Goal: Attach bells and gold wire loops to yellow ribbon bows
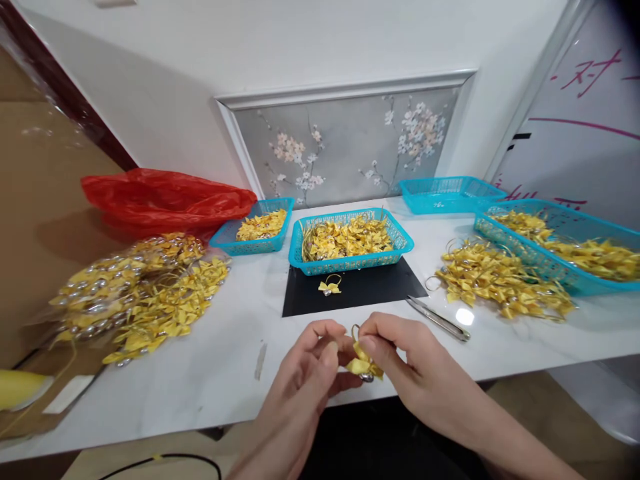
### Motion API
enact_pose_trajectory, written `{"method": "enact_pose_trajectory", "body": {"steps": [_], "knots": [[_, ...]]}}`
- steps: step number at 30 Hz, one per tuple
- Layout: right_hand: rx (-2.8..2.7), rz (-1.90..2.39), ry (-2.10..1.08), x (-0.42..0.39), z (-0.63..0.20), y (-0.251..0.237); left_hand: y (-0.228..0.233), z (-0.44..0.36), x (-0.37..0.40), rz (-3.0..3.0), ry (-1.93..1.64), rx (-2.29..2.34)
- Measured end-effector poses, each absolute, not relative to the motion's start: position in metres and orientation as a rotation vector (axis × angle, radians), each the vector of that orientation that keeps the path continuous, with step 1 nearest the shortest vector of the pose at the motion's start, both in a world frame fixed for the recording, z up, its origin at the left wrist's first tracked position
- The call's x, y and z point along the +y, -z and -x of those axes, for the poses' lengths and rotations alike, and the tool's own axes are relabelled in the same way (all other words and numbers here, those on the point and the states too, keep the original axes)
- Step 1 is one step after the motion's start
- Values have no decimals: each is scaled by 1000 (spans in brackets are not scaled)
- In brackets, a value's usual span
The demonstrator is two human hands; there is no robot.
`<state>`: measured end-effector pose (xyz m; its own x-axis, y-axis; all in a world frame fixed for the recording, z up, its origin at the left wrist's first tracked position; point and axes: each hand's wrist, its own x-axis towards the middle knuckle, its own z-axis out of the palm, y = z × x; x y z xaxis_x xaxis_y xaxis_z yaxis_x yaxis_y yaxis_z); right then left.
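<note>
A small yellow ribbon bow [362, 363] with a silver bead or bell and a thin gold loop is held above the table's front edge. My right hand [417, 363] pinches its upper right side between thumb and fingers. On the other side my left hand [313, 367] curls its fingers around the bow's left edge; its exact contact is partly hidden. A similar single bow [330, 287] lies on a black mat [385, 285] just beyond my hands. Behind it, a blue basket [351, 267] holds a heap of such bows.
Metal tweezers [438, 318] lie right of the mat. Loose bows [500, 280] are piled at right, beside another blue basket [530, 260]. Bagged bows [165, 300] and a red plastic bag [165, 200] occupy the left. More blue baskets [450, 203] stand along the wall.
</note>
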<state>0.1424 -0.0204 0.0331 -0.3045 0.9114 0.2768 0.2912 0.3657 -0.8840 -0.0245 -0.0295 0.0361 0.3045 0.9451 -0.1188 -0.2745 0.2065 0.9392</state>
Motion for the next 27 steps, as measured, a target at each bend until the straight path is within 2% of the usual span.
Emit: {"method": "enact_pose_trajectory", "body": {"steps": [7,10,15,21,27], "knots": [[-1988,1059,-953,-13,-143,-42,-40,25,-22,-1054,-860,919],[-1838,1027,-974,-12,-146,-38,-38,24,-21,-937,-884,902],[-1557,1113,-783,-27,-153,-31,-36,24,-24,-805,-1001,921],[-1642,1083,-943,-50,-143,-28,-38,21,-32,-975,-1139,940],[-1579,1117,-1073,-50,-136,-31,-36,26,-36,-1120,-1124,972]]}}
